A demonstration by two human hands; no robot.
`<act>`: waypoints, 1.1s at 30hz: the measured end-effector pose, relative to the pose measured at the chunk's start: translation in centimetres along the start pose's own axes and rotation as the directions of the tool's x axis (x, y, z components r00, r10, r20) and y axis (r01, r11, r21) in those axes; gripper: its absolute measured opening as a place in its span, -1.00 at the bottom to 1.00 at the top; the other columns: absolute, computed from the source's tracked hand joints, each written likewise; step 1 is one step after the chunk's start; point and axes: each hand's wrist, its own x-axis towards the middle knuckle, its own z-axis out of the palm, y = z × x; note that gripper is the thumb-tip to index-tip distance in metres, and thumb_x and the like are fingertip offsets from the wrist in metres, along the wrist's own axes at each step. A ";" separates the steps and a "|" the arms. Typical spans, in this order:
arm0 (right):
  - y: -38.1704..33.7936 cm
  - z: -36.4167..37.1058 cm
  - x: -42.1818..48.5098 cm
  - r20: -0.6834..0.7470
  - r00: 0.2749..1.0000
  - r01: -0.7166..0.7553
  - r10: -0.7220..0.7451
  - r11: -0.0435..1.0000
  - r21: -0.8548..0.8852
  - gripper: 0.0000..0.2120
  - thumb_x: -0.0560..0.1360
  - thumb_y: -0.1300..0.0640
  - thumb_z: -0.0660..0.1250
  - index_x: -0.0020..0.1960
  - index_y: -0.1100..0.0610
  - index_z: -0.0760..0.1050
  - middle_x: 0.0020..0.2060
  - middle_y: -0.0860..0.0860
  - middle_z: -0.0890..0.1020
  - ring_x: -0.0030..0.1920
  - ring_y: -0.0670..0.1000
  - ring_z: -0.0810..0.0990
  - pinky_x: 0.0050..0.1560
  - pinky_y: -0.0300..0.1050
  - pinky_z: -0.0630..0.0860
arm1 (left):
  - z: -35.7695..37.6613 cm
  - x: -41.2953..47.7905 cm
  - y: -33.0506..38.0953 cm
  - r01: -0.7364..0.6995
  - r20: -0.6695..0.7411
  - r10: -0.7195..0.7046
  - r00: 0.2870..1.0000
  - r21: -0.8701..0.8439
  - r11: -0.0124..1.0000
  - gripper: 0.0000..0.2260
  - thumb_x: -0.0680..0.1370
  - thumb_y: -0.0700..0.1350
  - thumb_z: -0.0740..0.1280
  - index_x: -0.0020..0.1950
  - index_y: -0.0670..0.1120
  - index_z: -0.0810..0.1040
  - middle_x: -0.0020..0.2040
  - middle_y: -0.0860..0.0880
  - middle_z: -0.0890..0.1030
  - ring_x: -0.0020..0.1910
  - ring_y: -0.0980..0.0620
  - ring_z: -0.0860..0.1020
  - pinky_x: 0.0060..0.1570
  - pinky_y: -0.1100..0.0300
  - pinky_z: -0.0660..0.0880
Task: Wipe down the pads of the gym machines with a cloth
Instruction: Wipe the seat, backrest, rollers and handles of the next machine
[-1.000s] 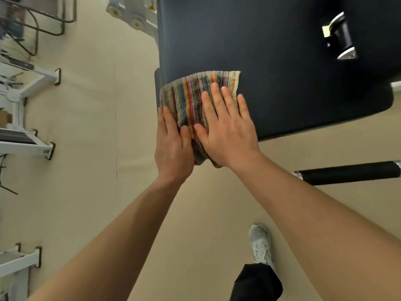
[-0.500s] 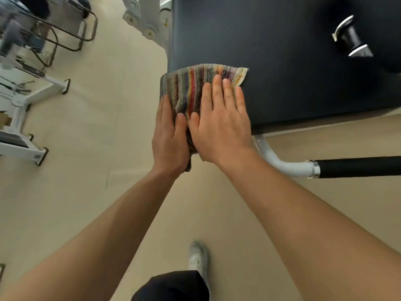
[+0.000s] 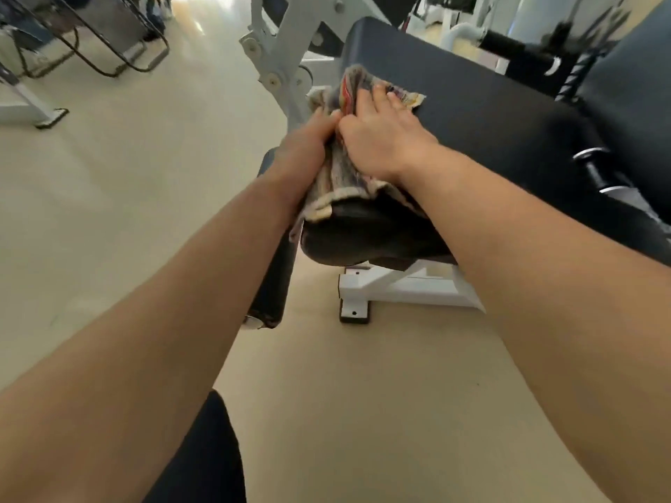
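A striped multicoloured cloth (image 3: 343, 176) is draped over the near left corner of a long dark pad (image 3: 483, 114) on a white-framed gym machine. My left hand (image 3: 308, 143) grips the cloth from the pad's left side. My right hand (image 3: 381, 136) presses on the cloth from the top of the pad, fingers bunching the fabric. Both hands touch each other on the cloth. The cloth's far corner (image 3: 412, 98) lies flat on the pad beyond my fingers.
A black foam roller bar (image 3: 272, 277) hangs below my left forearm. The machine's white base foot (image 3: 363, 292) rests on the beige floor. White linkage arms (image 3: 287, 38) rise behind the pad. A second dark pad (image 3: 631, 85) and black handles stand right. Other machine frames (image 3: 109, 41) sit far left.
The view has tilted up from looking straight down. My hands have gone from lying flat on the spread cloth to bunching it at the pad's corner edge.
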 end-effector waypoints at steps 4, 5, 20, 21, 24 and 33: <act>0.5 0.4 1.5 0.002 1.000 -0.018 0.019 0.998 -0.064 0.04 0.29 -0.30 -0.37 0.64 0.18 0.05 0.65 0.22 -0.05 0.65 0.21 -0.13 0.62 0.23 -0.12 | 0.0 0.1 -0.2 -0.066 -0.050 0.060 0.997 -0.110 0.992 -0.74 0.68 -0.11 0.23 0.22 -0.24 0.60 0.01 -0.14 0.69 0.05 -0.04 0.67 0.22 0.05 0.58; 0.4 0.6 0.4 0.005 1.000 0.009 -0.009 0.997 -0.074 0.03 0.29 -0.32 -0.36 0.64 0.17 0.04 0.65 0.19 -0.08 0.65 0.19 -0.16 0.62 0.22 -0.13 | 0.0 -0.7 -0.9 -0.042 -0.022 0.040 0.999 -0.137 0.990 -0.72 0.68 -0.09 0.22 0.26 -0.23 0.59 0.03 -0.14 0.70 0.06 -0.01 0.68 0.18 0.10 0.59; -0.5 -0.3 6.3 -0.011 0.987 -0.160 0.160 0.987 -0.025 -0.33 0.63 -0.11 -0.03 0.67 0.09 -0.04 0.66 0.06 -0.04 0.66 0.05 -0.13 0.64 0.10 -0.14 | -0.4 9.8 -2.5 -0.134 0.103 0.134 0.986 -0.010 0.991 -0.48 0.63 0.07 0.12 0.58 -0.05 0.23 0.53 -0.12 0.34 0.51 -0.09 0.31 0.51 -0.01 0.22; -0.4 -0.1 5.5 -0.023 0.987 -0.157 0.157 0.988 0.002 -0.38 0.66 -0.04 0.01 0.67 0.06 -0.06 0.67 0.02 -0.05 0.65 0.00 -0.14 0.64 0.06 -0.17 | -0.6 8.8 -3.6 -0.150 0.094 0.155 0.983 -0.060 0.987 -0.40 0.57 0.15 0.13 0.60 0.04 0.19 0.58 -0.07 0.28 0.56 -0.05 0.25 0.54 -0.09 0.19; 0.0 0.0 5.2 -0.048 0.991 -0.125 0.127 0.991 0.057 -0.40 0.67 0.08 0.05 0.67 0.01 -0.06 0.67 -0.04 -0.08 0.64 -0.09 -0.16 0.63 -0.02 -0.20 | -0.4 7.8 -4.8 -0.215 0.089 0.228 0.970 -0.129 0.968 -0.36 0.56 0.10 0.10 0.65 0.02 0.09 0.65 0.03 0.11 0.62 0.07 0.06 0.60 -0.04 0.02; 0.7 -1.2 16.1 -0.018 0.991 -0.135 0.135 0.948 -0.287 -0.59 0.63 0.40 0.08 0.47 0.42 0.33 0.52 0.38 0.23 0.55 0.34 0.13 0.54 0.17 0.09 | -0.4 17.4 -2.8 -0.214 0.068 0.224 0.972 -0.131 0.968 -0.47 0.68 -0.08 0.13 0.64 -0.11 0.12 0.64 -0.09 0.09 0.62 -0.03 0.07 0.59 0.03 0.02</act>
